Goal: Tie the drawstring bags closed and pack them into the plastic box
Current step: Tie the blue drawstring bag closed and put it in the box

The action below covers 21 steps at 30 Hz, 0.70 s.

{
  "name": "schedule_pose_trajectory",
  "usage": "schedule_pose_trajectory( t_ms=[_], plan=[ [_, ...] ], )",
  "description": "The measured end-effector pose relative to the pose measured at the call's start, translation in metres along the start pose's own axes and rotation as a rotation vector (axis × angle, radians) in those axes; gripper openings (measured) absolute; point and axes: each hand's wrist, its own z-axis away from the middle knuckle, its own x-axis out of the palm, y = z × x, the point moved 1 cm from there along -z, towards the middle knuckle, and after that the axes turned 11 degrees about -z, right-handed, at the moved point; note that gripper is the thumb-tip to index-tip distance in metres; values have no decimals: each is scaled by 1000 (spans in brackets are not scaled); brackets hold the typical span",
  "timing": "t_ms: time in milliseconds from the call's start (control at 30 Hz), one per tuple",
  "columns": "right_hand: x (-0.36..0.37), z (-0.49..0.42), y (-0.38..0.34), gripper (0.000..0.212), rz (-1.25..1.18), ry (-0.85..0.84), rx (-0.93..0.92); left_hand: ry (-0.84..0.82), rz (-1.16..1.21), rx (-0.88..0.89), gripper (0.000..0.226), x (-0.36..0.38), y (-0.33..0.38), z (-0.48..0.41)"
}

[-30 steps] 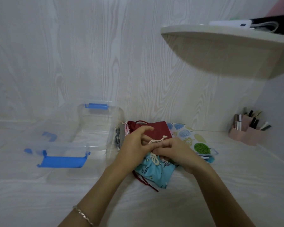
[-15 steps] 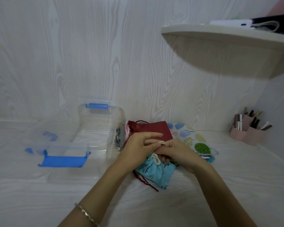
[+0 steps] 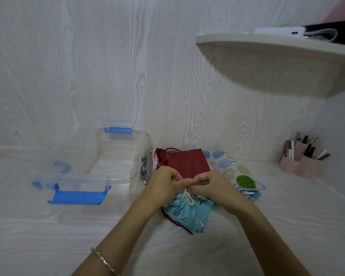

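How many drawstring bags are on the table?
4: blue star bag at the left hand and right hand, dark red bag behind it, leaf-print bag at right, another blue bag beneath that. Pink and grey cloth by the box may be more bags.

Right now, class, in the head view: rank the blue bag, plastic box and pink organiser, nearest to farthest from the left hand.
1. Blue bag, at the left hand, which pinches its cord.
2. Plastic box, close on the left.
3. Pink organiser, far right by the wall.
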Motion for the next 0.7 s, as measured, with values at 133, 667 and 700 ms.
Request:
schedule_pose_trajectory(
  t_ms=[133, 667, 700],
  plan=[
    [4, -1, 5, 12, 77, 136, -142, -28, -38, 8, 38, -1, 0, 4],
    [-1, 1, 12, 16, -253, 11, -10, -131, 90, 106, 23, -10, 4, 9],
    [-2, 1, 11, 18, -283, -20, 11, -124, 80, 107, 20, -9, 3, 9]
  ],
)
